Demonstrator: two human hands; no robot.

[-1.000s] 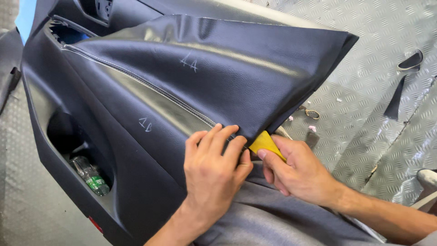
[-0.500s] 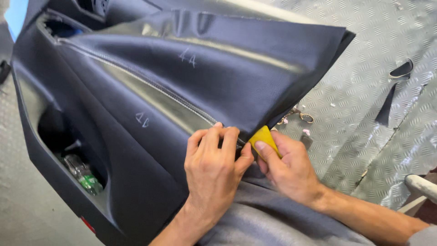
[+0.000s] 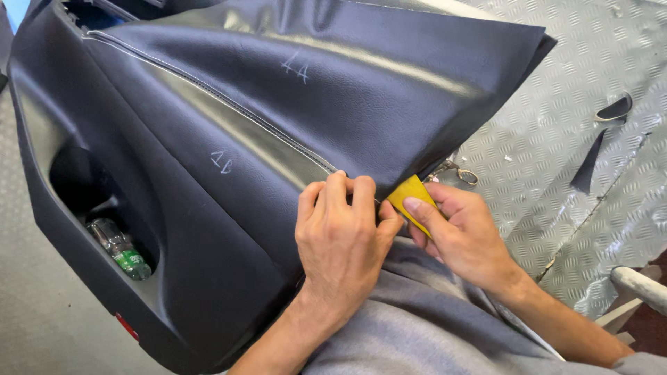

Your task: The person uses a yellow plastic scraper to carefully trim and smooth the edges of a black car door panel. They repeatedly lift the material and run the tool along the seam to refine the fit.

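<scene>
Keep your left hand (image 3: 342, 232) flat, pinning the black leather cover (image 3: 361, 90) while your right hand (image 3: 462, 236), pinching the yellow wedge (image 3: 411, 196), tucks along the stitched seam (image 3: 229, 104).

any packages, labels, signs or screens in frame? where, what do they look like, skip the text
Clear plastic bottle with green label: lying in the lower pocket of the black door panel, left of the left hand.
Small red reflector tab: bottom edge of the panel, oblong.
White chalk marks: on the black leather cover.
No screens or signs.
</scene>
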